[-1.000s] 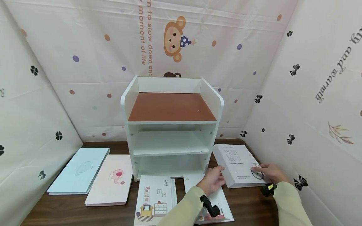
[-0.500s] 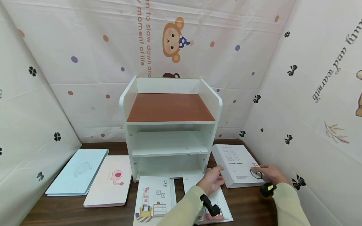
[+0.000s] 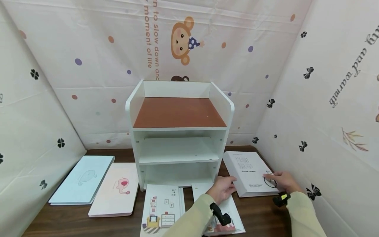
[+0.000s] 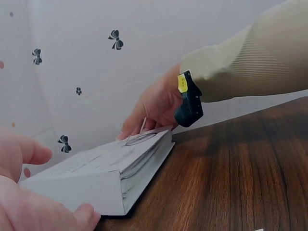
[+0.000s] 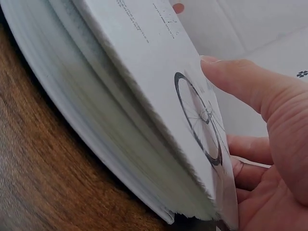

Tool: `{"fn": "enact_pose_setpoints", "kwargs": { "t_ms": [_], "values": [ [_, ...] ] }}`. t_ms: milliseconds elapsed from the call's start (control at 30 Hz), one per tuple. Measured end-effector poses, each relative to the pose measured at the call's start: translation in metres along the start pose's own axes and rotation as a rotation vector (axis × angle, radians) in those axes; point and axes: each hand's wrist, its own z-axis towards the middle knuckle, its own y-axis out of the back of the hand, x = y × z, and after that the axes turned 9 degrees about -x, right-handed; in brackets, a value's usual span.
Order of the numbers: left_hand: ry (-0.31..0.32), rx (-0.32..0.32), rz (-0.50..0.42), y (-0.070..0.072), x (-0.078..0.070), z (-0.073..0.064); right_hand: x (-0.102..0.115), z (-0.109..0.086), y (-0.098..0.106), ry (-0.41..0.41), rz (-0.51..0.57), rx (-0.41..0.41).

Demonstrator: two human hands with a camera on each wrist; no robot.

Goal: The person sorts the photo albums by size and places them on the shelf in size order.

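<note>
A thick white book (image 3: 250,172) lies on the table right of the shelf, a bicycle wheel drawn on its cover. My right hand (image 3: 282,181) grips its outer edge. In the right wrist view, the right thumb (image 5: 236,79) rests at the cover's edge, the other fingers curling in beside it. On the opposite side, my left hand (image 3: 222,189) is at the spine. One left fingertip (image 4: 87,215) touches the spine's lower part in the left wrist view, while the thumb (image 4: 36,151) stands apart from the book. Page edges (image 5: 110,130) show below the cover.
A white shelf unit (image 3: 180,129) with a brown top board stands centre back. Booklets with printed covers (image 3: 161,210) lie before it, one partly under my left arm. A light blue book (image 3: 83,181) and a pink elephant book (image 3: 115,189) lie at left. Patterned cloth walls surround the table (image 3: 257,214).
Both hands stay at the book with almost no movement. The whole head view shifts slightly between frames.
</note>
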Motion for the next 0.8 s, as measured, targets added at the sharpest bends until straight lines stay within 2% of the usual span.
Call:
{"fn": "enact_pose_setpoints", "kwargs": {
  "t_ms": [233, 367, 567, 700, 800],
  "values": [
    [0.019, -0.017, 0.017, -0.0052, -0.0001, -0.0023, 0.0069, -0.0072, 0.0072, 0.019, -0.005, -0.053],
    [0.021, -0.035, 0.063, -0.0059, 0.0022, -0.0028, 0.0078, -0.0087, 0.0088, 0.022, 0.019, -0.045],
    [-0.003, -0.008, 0.113, -0.0073, 0.0051, -0.0018, 0.0034, -0.0078, 0.0110, -0.002, 0.048, -0.014],
    [-0.016, -0.011, 0.158, -0.0068, 0.0066, -0.0004, 0.0012, -0.0073, 0.0109, -0.019, 0.071, -0.004],
    [-0.058, -0.010, 0.228, -0.0063, 0.0098, 0.0007, -0.0012, -0.0083, 0.0107, -0.018, 0.100, 0.010]
  ]
}}
